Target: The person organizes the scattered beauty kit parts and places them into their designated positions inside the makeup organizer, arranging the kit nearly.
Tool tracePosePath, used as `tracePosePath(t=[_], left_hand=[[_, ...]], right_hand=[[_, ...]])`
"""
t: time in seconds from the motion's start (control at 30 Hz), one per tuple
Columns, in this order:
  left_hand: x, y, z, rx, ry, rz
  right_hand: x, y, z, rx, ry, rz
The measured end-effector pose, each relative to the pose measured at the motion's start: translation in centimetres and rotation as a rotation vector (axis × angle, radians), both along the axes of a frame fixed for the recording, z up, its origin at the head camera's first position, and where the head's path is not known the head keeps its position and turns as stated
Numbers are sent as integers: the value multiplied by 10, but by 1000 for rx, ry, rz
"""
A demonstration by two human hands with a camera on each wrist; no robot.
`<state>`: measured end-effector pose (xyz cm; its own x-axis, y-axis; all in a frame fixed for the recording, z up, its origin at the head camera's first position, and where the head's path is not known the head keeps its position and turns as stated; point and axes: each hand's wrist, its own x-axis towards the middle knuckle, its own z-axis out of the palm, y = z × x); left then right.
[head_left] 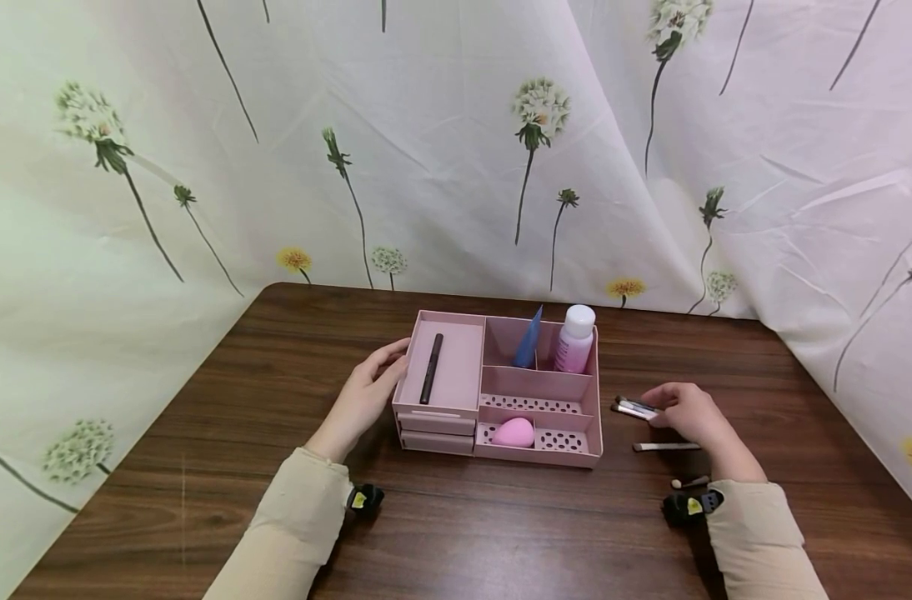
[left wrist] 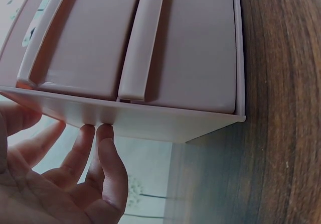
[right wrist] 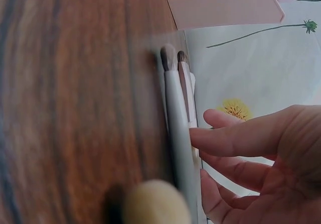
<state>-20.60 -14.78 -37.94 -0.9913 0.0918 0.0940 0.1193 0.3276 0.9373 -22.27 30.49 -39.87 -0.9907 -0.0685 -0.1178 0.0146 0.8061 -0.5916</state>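
Observation:
In the head view my left hand (head_left: 366,392) is at the left side of a pink desktop organizer (head_left: 456,333). The left wrist view shows its fingertips (left wrist: 105,131) resting on the organizer's smooth side wall (left wrist: 150,121), beside two drawer fronts. To the organizer's right, my right hand (head_left: 689,412) pinches a few makeup brushes (head_left: 632,408) low over the table, heads toward the organizer. Nearer me lies a single white-handled brush (head_left: 662,447), large in front of the right thumb in the right wrist view. Closer still is a small pale-tipped applicator (head_left: 677,483), partly hidden by the wrist camera.
On the organizer's top lies a black pen-like stick (head_left: 431,368). Its compartments hold a blue tube (head_left: 528,340), a white-capped pink bottle (head_left: 574,340) and a pink makeup sponge (head_left: 513,432). The dark wooden table (head_left: 276,350) meets a floral curtain (head_left: 441,167) behind.

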Motion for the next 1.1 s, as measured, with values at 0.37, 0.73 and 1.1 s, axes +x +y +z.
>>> tracePosePath(t=[0.37, 0.73, 1.1], left_hand=[[1, -1, 0, -2, 0, 4], [1, 1, -1, -22, -8, 15], [1, 0, 0, -2, -11, 7]], right_hand=[[-1, -4, -1, -10, -8, 6], [-1, -7, -3, -36, -21, 1], [-1, -10, -3, -46, -32, 7]])
